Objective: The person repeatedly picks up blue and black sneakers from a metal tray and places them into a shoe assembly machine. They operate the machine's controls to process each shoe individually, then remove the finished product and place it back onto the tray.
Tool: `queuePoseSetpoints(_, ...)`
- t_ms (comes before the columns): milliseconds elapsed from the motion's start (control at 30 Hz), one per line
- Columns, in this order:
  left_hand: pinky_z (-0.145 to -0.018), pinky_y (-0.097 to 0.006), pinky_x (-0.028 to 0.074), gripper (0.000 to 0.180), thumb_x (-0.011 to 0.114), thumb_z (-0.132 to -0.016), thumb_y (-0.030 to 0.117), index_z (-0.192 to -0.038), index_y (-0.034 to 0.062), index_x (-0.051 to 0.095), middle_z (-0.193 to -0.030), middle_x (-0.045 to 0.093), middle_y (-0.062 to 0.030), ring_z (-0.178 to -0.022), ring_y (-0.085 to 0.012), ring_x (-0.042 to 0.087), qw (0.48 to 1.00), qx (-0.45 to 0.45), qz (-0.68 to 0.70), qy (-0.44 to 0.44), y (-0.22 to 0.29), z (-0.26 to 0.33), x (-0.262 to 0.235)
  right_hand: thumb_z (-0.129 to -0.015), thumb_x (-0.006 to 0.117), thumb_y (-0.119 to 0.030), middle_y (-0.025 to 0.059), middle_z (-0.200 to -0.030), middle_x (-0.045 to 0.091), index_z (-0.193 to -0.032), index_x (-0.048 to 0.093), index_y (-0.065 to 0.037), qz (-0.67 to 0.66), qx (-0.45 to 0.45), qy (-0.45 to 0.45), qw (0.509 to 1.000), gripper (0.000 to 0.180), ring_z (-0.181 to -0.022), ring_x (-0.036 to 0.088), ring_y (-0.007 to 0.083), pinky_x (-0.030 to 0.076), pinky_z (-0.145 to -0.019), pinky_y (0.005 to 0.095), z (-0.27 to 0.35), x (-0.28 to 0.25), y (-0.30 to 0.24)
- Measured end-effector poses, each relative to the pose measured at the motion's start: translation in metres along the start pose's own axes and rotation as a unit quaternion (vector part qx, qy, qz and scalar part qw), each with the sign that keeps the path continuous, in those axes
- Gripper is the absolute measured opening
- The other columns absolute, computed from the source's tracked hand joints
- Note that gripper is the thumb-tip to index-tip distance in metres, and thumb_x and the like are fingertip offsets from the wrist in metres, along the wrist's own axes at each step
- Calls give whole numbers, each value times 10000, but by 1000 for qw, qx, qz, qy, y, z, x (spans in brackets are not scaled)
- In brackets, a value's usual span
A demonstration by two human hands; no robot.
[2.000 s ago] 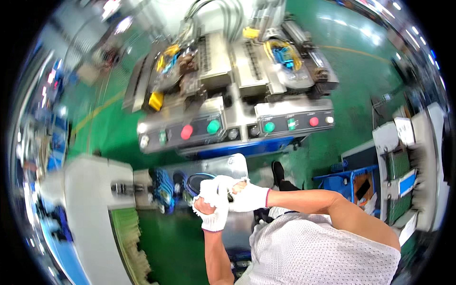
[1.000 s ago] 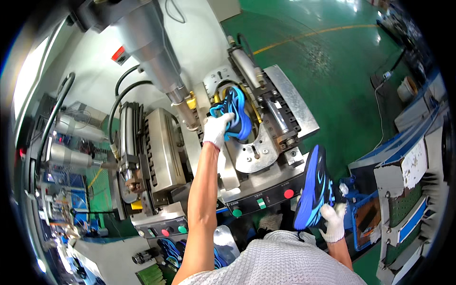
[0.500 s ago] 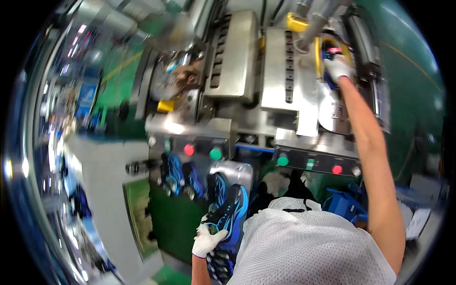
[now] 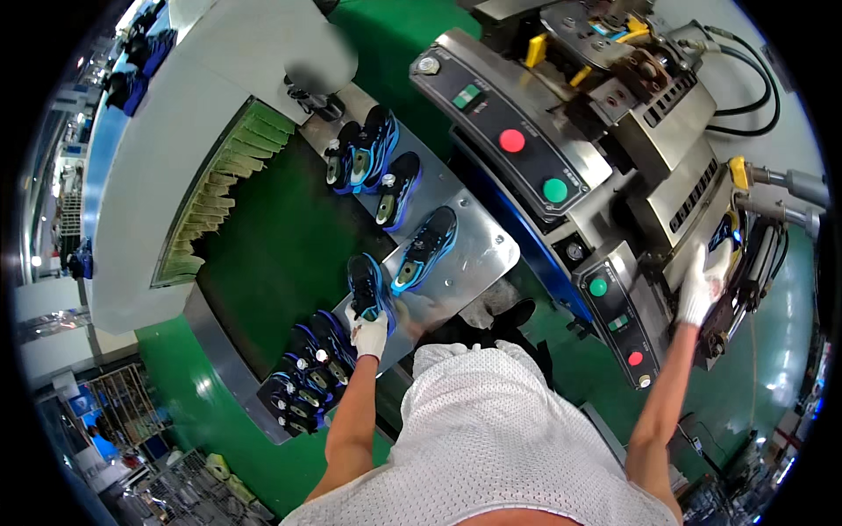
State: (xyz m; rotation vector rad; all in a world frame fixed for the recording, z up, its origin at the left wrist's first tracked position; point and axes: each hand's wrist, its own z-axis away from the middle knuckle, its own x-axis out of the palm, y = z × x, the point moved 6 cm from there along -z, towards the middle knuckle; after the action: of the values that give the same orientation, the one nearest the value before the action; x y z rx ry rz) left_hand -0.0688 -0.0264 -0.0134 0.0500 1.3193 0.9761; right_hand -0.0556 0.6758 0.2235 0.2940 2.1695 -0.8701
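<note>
My left hand (image 4: 367, 333), in a white glove, is closed around the heel end of a black and blue sneaker (image 4: 365, 282) at the edge of a metal plate (image 4: 488, 256). Just beyond it, another sneaker (image 4: 427, 248) rests on that plate. My right hand (image 4: 703, 285), also gloved, reaches out to the right-hand station of a steel machine (image 4: 680, 145). Its fingers are stretched out and apart, with nothing visibly held. Close to those fingertips, part of a dark and blue shoe (image 4: 723, 231) shows in the machine; the rest is hidden.
More sneakers on metal supports stand on the conveyor at the far side (image 4: 373, 145) and near left (image 4: 307, 377). Two control panels (image 4: 517, 140) with red and green buttons front the machine. A pale housing with a fringed opening (image 4: 219, 188) lies left.
My view has swung left, so the machine now appears at the right. My left hand still grips a sneaker. My right hand has drawn back slightly from the shoe in the machine.
</note>
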Motion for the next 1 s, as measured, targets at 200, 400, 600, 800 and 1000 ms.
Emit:
queuePoseSetpoints(200,-889,-395,525,767,835,-755,185,-1406,65,447,-1142,679,-145,-963,-291,687,995,16,81,-56,-5,-12,4,-804,758,-259,327,-1522,347,-1521,265,91,375,-152,-256,878,938,-1439,322,468,254,-1199,530,192,116,-71)
queuePoseSetpoints(400,-921,-392,518,852,839,-769,167,-1453,0,360,-1179,652,-172,-1044,-298,668,991,70,98,-51,-9,-13,-6,-793,813,-408,318,-1521,402,-1536,282,65,-27,56,-392,918,1028,-1420,407,426,342,-1169,461,245,158,-215)
queuePoseSetpoints(600,-904,-393,530,827,827,-758,119,-1435,26,361,-1179,673,-154,-1033,-274,691,974,64,179,-121,-19,-22,0,-924,702,-301,204,-1463,531,-1513,428,-62,-155,5,-375,914,692,-1301,563,350,445,-1067,407,367,270,-312)
queuePoseSetpoints(800,-873,-384,532,768,828,-744,94,-1378,15,402,-1125,625,-152,-978,-286,658,962,41,177,-204,-8,-26,-7,-894,722,-250,176,-1449,545,-1445,520,-135,-67,-313,-477,819,598,-1288,567,368,480,-1033,455,344,274,-302)
queuePoseSetpoints(1000,-886,-390,524,758,812,-774,94,-1401,25,391,-1108,666,-134,-970,-279,681,967,174,104,-156,-19,-27,0,-1016,572,-313,202,-1261,654,-1345,608,-55,-149,-206,-607,753,419,-1177,628,355,504,-1010,403,327,312,-295)
